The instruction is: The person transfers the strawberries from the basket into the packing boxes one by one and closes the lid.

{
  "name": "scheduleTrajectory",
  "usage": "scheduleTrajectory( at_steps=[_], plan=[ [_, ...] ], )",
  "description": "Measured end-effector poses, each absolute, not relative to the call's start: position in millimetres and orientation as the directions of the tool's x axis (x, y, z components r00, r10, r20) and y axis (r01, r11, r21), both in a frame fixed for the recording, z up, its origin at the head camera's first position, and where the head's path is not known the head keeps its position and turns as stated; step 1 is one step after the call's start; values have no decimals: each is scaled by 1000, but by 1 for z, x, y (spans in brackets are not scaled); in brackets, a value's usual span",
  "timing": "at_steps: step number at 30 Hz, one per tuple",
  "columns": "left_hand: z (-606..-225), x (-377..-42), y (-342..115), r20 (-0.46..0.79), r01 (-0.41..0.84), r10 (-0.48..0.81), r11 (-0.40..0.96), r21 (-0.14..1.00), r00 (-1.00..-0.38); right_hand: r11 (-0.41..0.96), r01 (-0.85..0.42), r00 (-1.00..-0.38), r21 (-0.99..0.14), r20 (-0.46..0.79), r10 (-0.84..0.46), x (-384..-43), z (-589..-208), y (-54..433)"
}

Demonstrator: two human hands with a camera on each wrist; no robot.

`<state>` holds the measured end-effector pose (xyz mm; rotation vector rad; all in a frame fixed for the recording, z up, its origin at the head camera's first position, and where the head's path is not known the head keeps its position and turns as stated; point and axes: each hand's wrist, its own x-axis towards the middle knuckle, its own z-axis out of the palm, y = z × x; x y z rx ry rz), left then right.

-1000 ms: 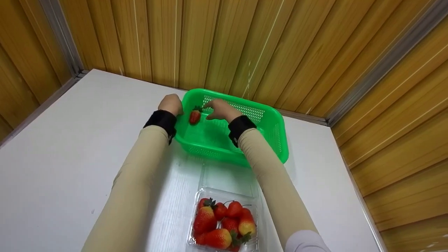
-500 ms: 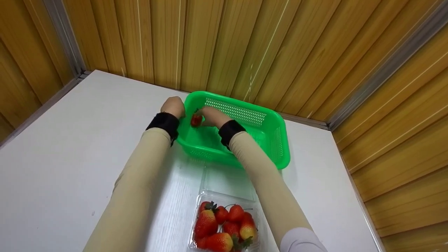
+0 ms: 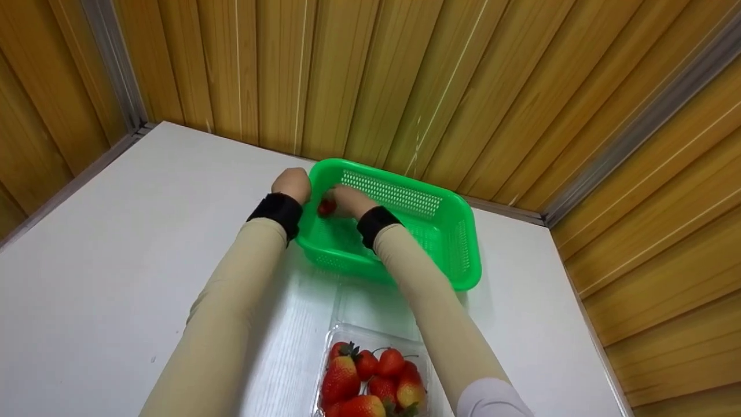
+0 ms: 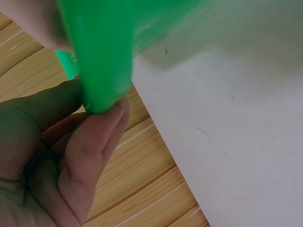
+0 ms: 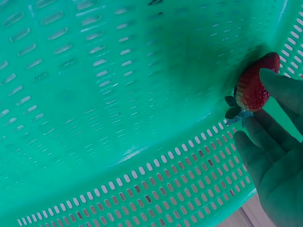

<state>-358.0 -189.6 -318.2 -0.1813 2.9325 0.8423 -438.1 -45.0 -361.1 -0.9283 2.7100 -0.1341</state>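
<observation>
A green plastic basket (image 3: 354,264) with perforated walls stands at the back of the white table. At its left end my left hand (image 3: 292,184) pinches the basket rim (image 4: 105,61) between thumb and fingers. Inside the basket, near that same end, my right hand (image 3: 352,202) holds a red strawberry (image 5: 258,85). The right wrist view shows the thumb (image 5: 280,89) on top of the fruit and fingers below it, with green leaves at its stem end. From the head view, the right fingertips are partly hidden behind the hand.
Closer to me, a clear plastic box (image 3: 379,335) holds several strawberries (image 3: 341,379) and small round red fruits (image 3: 391,362) with thin stems. Wood-patterned panels (image 3: 359,75) rise behind the table (image 3: 145,231) and on both sides.
My right hand has moved left and down to the strawberry and taken hold of it. The left hand stays at the basket rim. The head view has shifted slightly.
</observation>
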Motion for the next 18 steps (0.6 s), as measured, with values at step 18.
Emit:
scheduleTrajectory(
  at_steps=[18],
  plan=[
    [-322,-363,-184,-144,-149,-86,841,520,-986,796,-582,-751,-168,-264,-605,-442,-368,-36]
  ],
)
